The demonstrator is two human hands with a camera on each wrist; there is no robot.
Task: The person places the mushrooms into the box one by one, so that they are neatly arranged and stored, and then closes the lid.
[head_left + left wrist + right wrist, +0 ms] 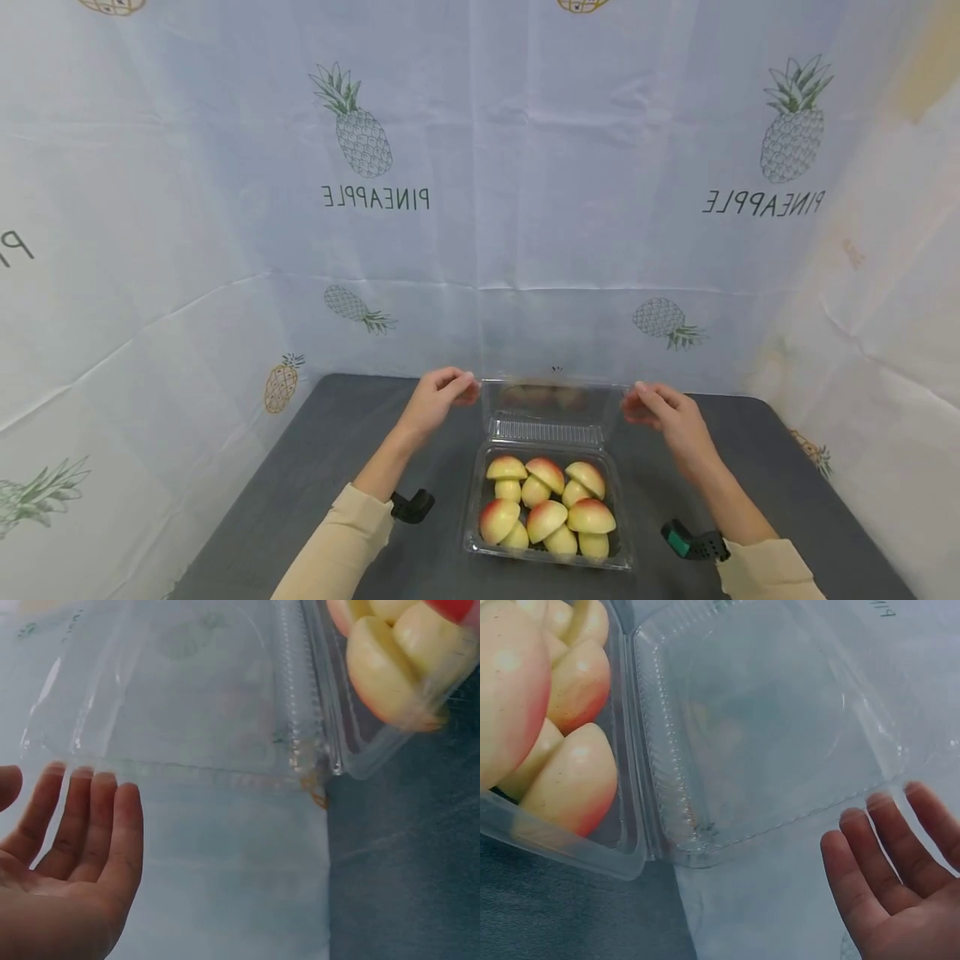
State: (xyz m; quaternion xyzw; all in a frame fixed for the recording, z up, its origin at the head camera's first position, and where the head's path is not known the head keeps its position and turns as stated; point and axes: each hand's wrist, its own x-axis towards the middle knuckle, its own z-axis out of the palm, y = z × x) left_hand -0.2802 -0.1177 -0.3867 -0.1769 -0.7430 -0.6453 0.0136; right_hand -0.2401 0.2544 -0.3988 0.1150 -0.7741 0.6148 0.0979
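Observation:
A clear plastic clamshell box point(472, 533) stands on the dark table, its hinged lid point(551, 408) raised at the back. Several yellow mushroom-shaped pieces point(591, 517) with red-blushed caps lie in two rows in its base. At the lid's left edge is my left hand point(438, 396), its fingertips at or very near the plastic. My right hand point(671, 417) is at the opposite edge in the same way. Both wrist views show the fingers point(97, 825) fairly straight; the right fingers point(889, 847) are spread slightly. Contact with the lid cannot be told for certain.
The dark grey table point(300, 500) reaches back to a white curtain point(525, 208) printed with pineapples, which also hangs at both sides. Each wrist wears a black band; the right band point(693, 543) has a green patch.

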